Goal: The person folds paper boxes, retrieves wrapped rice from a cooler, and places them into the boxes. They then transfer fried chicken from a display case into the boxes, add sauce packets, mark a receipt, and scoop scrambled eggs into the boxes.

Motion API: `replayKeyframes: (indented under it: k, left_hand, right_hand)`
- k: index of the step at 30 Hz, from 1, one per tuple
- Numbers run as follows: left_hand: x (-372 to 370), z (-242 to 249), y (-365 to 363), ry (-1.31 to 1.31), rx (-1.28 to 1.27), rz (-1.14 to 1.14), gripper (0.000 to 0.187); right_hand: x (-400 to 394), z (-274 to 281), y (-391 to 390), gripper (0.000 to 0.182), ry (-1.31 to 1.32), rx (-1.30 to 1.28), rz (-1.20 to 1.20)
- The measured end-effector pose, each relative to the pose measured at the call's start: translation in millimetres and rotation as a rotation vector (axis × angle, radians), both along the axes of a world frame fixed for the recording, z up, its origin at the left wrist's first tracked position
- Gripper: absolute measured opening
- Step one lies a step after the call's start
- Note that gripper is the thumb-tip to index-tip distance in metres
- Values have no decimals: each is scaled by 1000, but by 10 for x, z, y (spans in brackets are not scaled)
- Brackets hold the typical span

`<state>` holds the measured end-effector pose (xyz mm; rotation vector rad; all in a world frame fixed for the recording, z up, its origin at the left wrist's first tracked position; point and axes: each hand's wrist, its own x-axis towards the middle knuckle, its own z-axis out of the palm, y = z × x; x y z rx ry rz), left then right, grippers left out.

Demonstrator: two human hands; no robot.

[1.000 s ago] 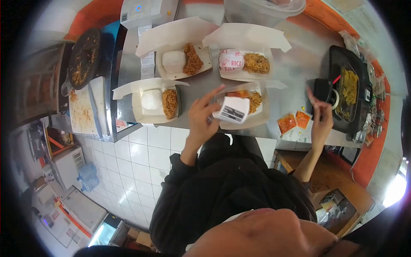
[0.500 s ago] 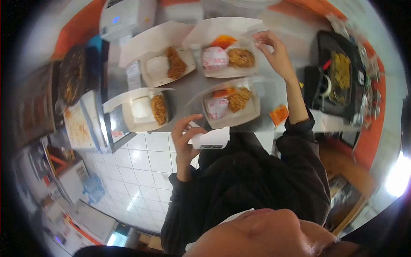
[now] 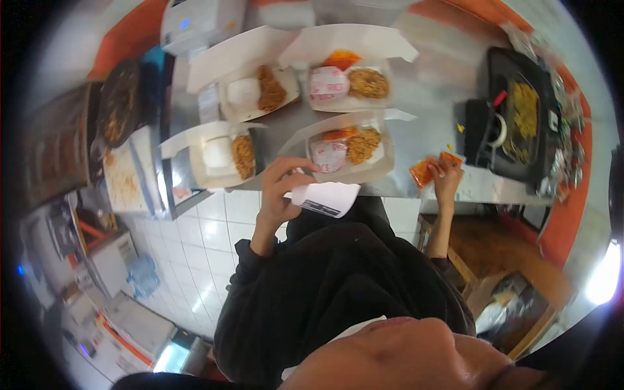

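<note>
My left hand point(image 3: 278, 188) pinches a curled white paper slip point(image 3: 327, 197) with dark print along its lower edge, held just off the counter's front edge. Close to its fingertips is an open meal box point(image 3: 380, 170) with fried chicken point(image 3: 363, 144), a wrapped rice portion point(image 3: 329, 156) and an orange sauce packet point(image 3: 340, 134). On the right, my right hand point(image 3: 446, 182) has its fingers closed on orange sauce packets at the counter edge; one packet point(image 3: 421, 173) shows left of the fingers, another point(image 3: 451, 158) above them.
Another open box point(image 3: 351, 107) holds chicken, wrapped rice and sauce. Two boxes at left hold chicken with unwrapped white rice point(image 3: 218, 153). A black tray with yellow food point(image 3: 522, 117) and a tape roll point(image 3: 497, 130) stand right. A white device point(image 3: 201, 25) sits at the back left.
My right hand has moved from beside the back box down toward me, onto the sauce packets. My left hand still holds the paper slip, now tilted and slightly higher.
</note>
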<state>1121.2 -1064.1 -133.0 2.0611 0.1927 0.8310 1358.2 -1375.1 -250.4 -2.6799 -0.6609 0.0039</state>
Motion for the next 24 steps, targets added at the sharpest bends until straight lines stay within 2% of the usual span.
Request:
replayKeyframes:
  k: [1,2,3,4,5,6,9,10,11,13,15,17,20,23,24]
  left_hand:
    - [-59,22,7,68,-65,-45,14]
    - [-88,32,23,129,-131,-94,15]
    - [-126,22,-11,123,-253,-73,16]
    - [-176,9,-48,122,-238,-50,16]
    - [-224,-5,-78,136,-458,-3,16]
    - [-266,-15,-82,144,-678,40,16]
    - [-375,23,-8,124,-436,56,14]
    - [-416,45,10,131,-313,56,14]
    - [-459,69,5,118,-182,128,17]
    - [-581,116,2,134,-218,202,18]
    - [-734,156,-10,194,-244,294,20]
    - [-890,133,-40,153,-231,385,20]
    - [-1102,94,-91,110,-237,511,22]
    - [-1274,-4,-111,73,-368,546,22]
    - [-1289,-22,-99,76,-368,543,22]
  right_hand:
    - [35,-9,-4,30,60,116,-3]
    - [69,76,26,28,42,126,28]
    - [109,319,103,23,135,181,107]
    - [96,741,305,16,179,151,146]
    - [23,1122,568,11,315,360,44]
    - [28,1437,791,10,186,354,122]
    - [51,2049,1448,13,-18,407,341]
    - [64,2155,1682,14,7,437,443]
    - [83,2207,1929,16,34,464,546]
    - [128,2100,2454,20,183,574,682]
    - [40,2127,2959,23,373,545,801]
    - [-73,1964,3391,22,425,620,909]
    - [-233,1628,3830,26,367,648,985]
    - [-228,1372,3875,23,260,641,965]
    - [-221,1437,3789,23,261,642,961]
